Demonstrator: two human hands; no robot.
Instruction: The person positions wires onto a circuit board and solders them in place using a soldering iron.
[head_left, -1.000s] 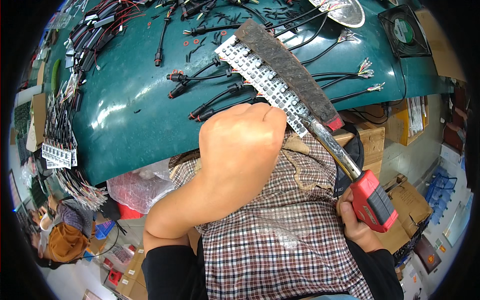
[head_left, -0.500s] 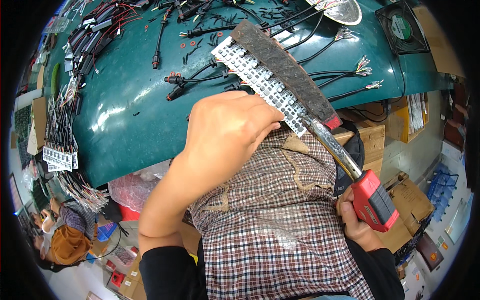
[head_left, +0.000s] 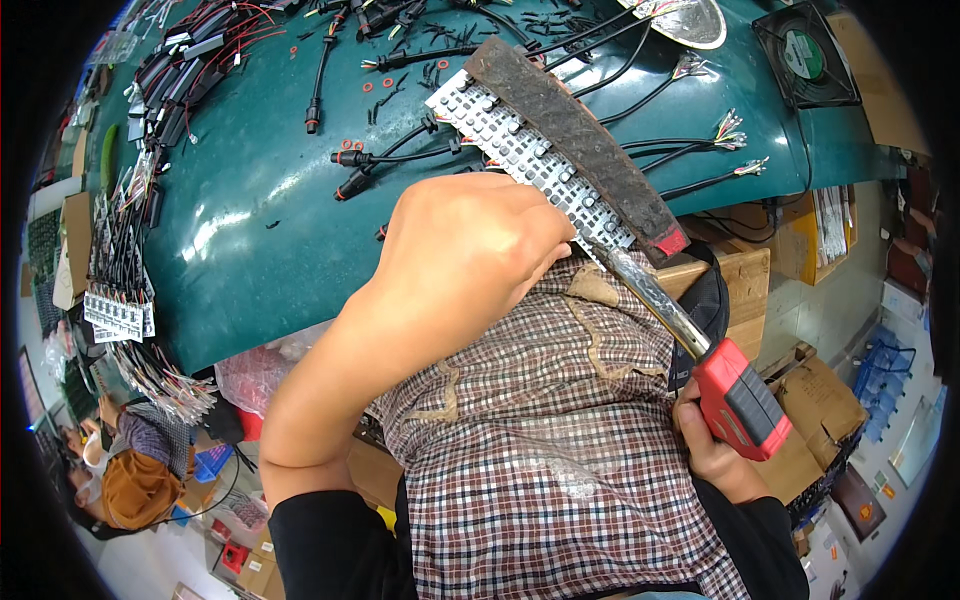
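Observation:
My right hand [head_left: 715, 450] is wrapped round the red and black handle of a soldering iron [head_left: 650, 290]. The iron's tip meets the lower edge of a white circuit board panel [head_left: 535, 155], right by the fingertips of my left hand [head_left: 470, 235]. That left hand is closed in a pinch at the panel's near edge; whatever lies between its fingers is hidden. Rows of small dark parts cover the panel. A long, worn dark bar [head_left: 575, 145] with a red end lies along the panel's right side.
Black cables with connectors [head_left: 355, 180] and stripped cable ends [head_left: 728, 132] lie on the green table [head_left: 250, 240]. A silver dish [head_left: 690, 22] and a fan [head_left: 805, 55] stand at the back right. Wired boards [head_left: 118, 315] hang over the left edge. A person [head_left: 140, 485] sits at lower left.
The soldering iron's tip has shifted left along the panel's edge, closer to my left fingertips. My left hand has moved slightly right, still pinched.

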